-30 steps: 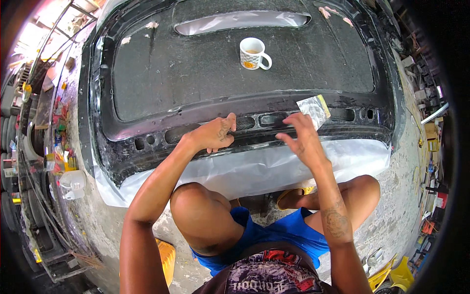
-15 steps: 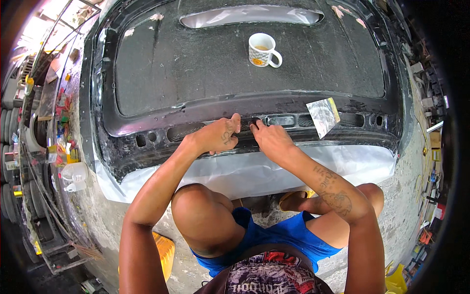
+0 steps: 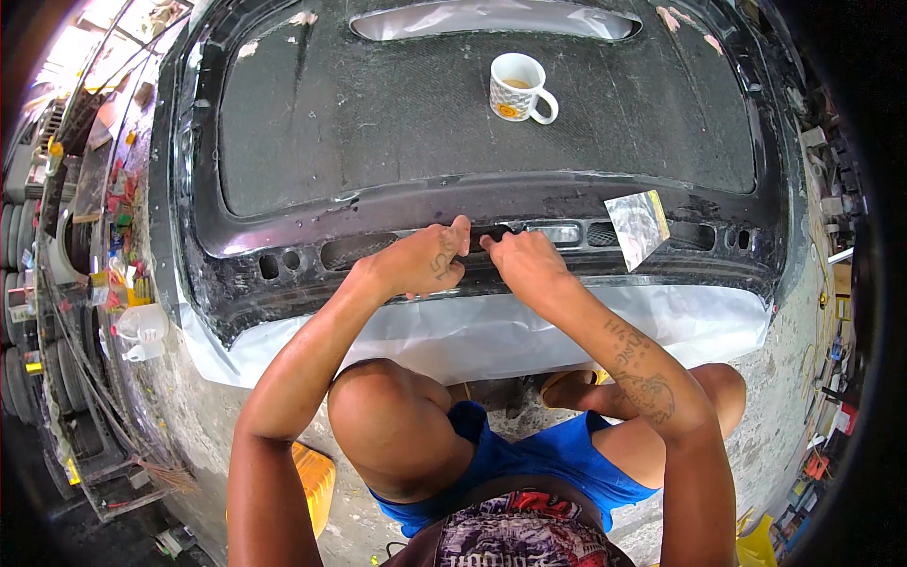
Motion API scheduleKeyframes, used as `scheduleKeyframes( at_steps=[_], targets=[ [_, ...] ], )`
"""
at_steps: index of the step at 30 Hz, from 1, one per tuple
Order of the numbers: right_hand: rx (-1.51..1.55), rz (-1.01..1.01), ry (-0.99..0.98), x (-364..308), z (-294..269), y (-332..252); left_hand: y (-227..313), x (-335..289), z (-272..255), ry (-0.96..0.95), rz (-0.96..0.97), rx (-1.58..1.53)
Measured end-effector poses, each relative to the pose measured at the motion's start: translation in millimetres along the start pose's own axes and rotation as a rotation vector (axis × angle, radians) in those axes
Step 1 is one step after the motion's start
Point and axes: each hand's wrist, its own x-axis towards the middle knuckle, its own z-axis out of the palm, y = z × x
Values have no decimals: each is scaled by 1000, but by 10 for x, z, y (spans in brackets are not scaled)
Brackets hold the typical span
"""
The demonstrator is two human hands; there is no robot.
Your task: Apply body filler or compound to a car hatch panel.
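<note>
While both hands are meeting near the middle of the black panel's near edge, the left hand (image 3: 425,263) is bending its fingers over the rim and the right hand (image 3: 531,260) is narrowing thumb and fingertips at a dark opening; can't tell whether either is gripping anything, fingers are hiding it. The black panel (image 3: 359,142) is lying right in front of the person, slotted edge toward the knees (image 3: 387,416), probably so both hands are reaching it from a seat. A translucent sheet (image 3: 699,317) is hanging out under that edge, maybe shielding the floor (image 3: 222,413). A white mug (image 3: 506,99) is standing on the panel beyond the hands, likely just parked within reach. A silver-and-yellow packet (image 3: 638,231) is lying right of the right hand, partly covering a slot (image 3: 694,236); nearest obstacle. Knees are crowding the near side. A pale jug (image 3: 144,326) and tyres (image 3: 11,241) are sitting far left, a yellow container (image 3: 314,487) is standing by the left arm, all clear of the hands.
</note>
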Motion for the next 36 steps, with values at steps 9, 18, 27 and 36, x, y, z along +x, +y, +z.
scheduleKeyframes(
  at_steps=[9, 18, 27, 36],
  targets=[
    [-456, 21, -117, 117, 68, -191, -1, 9, -11, -1, 28, 11],
    [-369, 17, -454, 446, -34, -106, 9, -2, 4, 7, 25, 25],
    [-134, -231, -154, 299, -57, 156, -108, 15, 47, 54, 71, -36],
    [-395, -345, -451, 361, -397, 123, -151, 64, -4, 42, 57, -32]
  ],
)
